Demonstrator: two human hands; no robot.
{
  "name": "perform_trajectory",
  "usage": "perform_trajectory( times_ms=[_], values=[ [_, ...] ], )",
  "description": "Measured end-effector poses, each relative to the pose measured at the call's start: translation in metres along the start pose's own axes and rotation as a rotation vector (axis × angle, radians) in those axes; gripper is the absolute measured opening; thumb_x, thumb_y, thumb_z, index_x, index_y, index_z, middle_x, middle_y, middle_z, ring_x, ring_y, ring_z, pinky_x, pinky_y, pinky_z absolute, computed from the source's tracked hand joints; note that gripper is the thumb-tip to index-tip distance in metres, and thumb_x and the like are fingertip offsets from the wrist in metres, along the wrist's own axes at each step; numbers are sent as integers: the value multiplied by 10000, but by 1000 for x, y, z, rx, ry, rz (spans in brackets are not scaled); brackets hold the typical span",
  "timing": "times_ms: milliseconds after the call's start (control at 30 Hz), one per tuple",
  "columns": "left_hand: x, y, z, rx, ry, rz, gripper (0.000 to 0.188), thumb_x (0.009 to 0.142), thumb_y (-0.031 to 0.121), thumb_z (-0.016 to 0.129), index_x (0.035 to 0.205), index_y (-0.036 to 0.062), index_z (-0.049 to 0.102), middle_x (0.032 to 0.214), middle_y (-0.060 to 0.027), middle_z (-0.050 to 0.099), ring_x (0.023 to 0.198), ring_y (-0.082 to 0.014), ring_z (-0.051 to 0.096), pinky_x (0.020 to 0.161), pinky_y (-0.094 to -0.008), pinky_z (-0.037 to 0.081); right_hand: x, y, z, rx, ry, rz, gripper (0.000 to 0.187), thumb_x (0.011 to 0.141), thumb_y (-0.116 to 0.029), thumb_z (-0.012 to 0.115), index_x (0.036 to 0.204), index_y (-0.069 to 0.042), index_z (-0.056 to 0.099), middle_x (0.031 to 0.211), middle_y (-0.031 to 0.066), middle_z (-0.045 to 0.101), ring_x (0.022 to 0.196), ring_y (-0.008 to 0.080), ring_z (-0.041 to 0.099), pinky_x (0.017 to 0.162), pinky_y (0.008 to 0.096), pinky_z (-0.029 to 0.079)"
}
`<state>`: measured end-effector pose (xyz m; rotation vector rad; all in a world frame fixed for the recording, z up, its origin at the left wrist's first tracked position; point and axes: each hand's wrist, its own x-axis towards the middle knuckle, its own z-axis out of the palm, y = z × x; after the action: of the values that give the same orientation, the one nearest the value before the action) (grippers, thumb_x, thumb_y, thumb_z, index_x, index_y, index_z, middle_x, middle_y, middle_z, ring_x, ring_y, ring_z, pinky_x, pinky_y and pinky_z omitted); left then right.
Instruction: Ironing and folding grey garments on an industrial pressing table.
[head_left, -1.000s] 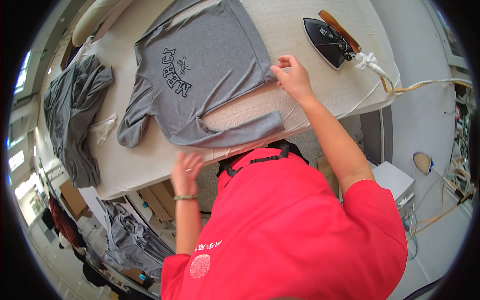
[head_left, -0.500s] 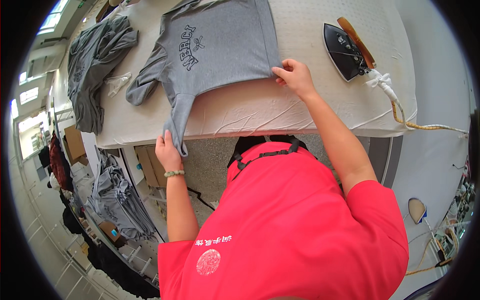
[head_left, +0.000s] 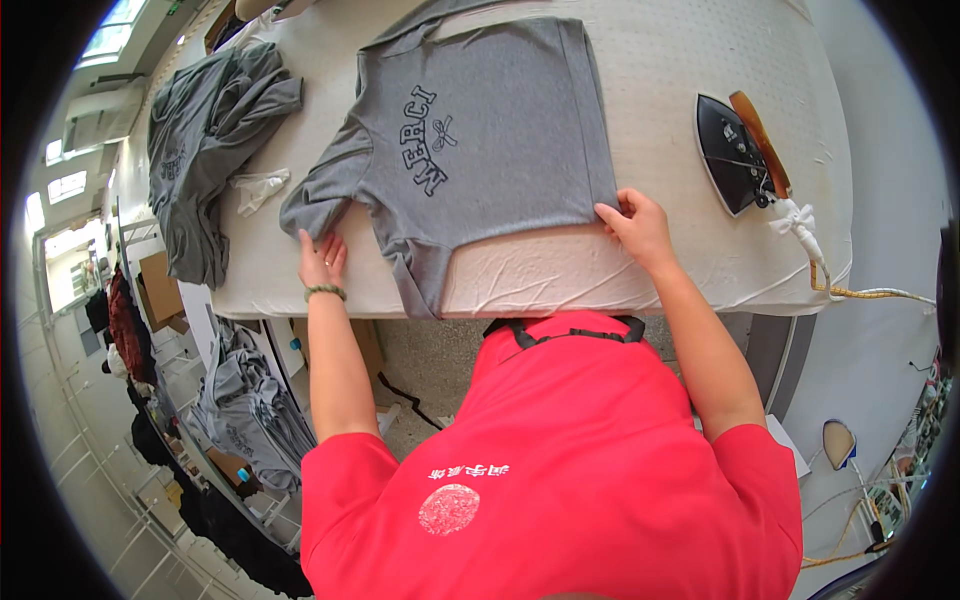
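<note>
Just L of R hand (head_left: 640,230), grey swtshirt (head_left: 520,125), edge-pinched

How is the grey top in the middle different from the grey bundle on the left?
The middle top lies spread out, while the left bundle is crumpled. The top's dark print shows plainly; the bundle's is hard to make out. The right hand pinches the top; no hand touches the bundle. Both are grey cloth.
</note>
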<state>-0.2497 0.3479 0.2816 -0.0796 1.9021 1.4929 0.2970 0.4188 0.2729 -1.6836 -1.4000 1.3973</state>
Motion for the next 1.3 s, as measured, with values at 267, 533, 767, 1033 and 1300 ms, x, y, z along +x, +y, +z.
perform_trajectory(
  times_ms=[267, 533, 767, 1033, 1300],
  values=[
    [148, 87, -25, 903, 426, 677, 469, 901, 160, 813, 1306, -21, 659, 1139, -161, 744, 1063, -324, 713, 985, -464, 557, -5, -26, 19, 6, 54, 166, 200, 933, -158, 817, 997, -10, 698, 786, 6, 687, 688, 71, 636, 612, 257, 514],
    [-28, 76, 342, 821, -869, 1313, 272, 990, 158, 702, 1247, 76, 736, 1254, -113, 722, 1179, -294, 678, 1027, -393, 525, 44, -89, -10, -325, 8, 262, 298, 953, -243, 784, 1115, 3, 745, 906, 95, 764, 830, 158, 711, 773, 322, 568],
    [-46, 29, 482, 882, -1108, 990, 222, 968, 203, 744, 1140, 75, 802, 1120, -103, 761, 957, -216, 722, 871, -344, 557, 238, -148, 12, -287, 393, 59, 263, 952, -288, 767, 1049, -43, 783, 974, 109, 794, 864, 207, 745, 784, 355, 570],
    [-51, 17, 490, 870, -1156, 859, 235, 932, 224, 771, 1098, 63, 808, 1036, -117, 770, 915, -244, 740, 843, -363, 569, 276, -152, 26, 1, 393, 157, 197, 920, -219, 802, 894, -32, 745, 873, 43, 751, 768, 100, 646, 693, 289, 522],
    [-55, 16, 487, 841, -1215, 711, 285, 889, 209, 832, 1086, 7, 795, 1016, -133, 801, 923, -218, 754, 847, -346, 574, 275, -130, 45, 384, 387, -56, 172, 931, -147, 793, 912, -70, 640, 801, -48, 619, 717, 36, 527, 622, 237, 446]
  ],
)
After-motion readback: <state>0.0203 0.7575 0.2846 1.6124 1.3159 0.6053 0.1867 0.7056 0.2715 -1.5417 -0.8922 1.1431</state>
